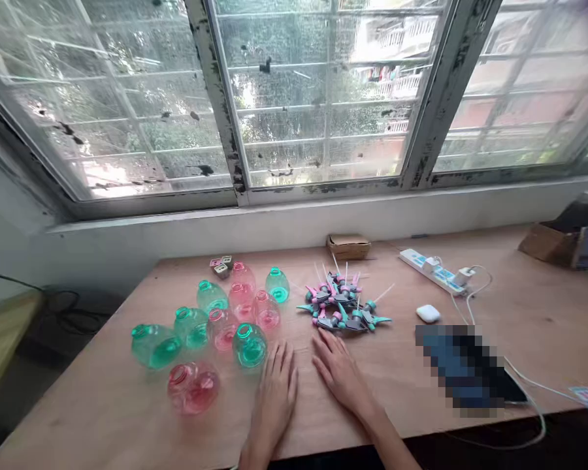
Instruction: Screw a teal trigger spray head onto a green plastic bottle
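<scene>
Resting flat on the wooden table (102,405), left hand (276,385) and right hand (340,372), fingers spread, holding nothing. Just beside the left fingertips, a green bottle (249,344), clear plastic, round, lying with 9 more green and pink ones. Just beyond the right fingertips, a heap of pink and teal spray heads (342,302) with thin white tubes. No readable writing anywhere; screen of the phone (465,365) blurred.

five green bottles (192,326), five pink bottles (240,297)
</scene>
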The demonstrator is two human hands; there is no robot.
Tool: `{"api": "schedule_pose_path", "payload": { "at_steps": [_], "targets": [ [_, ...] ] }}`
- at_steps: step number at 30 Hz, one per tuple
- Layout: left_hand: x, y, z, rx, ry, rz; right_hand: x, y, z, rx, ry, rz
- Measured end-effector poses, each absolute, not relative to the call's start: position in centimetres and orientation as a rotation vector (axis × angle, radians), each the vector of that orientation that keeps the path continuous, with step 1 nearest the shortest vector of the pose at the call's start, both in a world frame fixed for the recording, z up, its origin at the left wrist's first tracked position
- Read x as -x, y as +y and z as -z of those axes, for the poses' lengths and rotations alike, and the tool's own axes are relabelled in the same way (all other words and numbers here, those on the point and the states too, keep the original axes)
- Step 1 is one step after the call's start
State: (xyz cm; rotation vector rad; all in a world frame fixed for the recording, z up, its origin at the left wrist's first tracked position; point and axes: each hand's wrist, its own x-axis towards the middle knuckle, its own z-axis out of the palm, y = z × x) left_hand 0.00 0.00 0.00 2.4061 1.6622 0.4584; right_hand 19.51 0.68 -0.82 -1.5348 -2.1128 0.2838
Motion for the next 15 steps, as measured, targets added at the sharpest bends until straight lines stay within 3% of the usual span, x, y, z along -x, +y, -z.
{"api": "schedule_pose_path", "payload": {
  "at_steps": [15],
  "targets": [
    [0.1,0.2,-0.33,-2.338,1.596,-0.692,-19.59,0.87,1.45,1.447,-2.037,-0.282]
  ]
}}
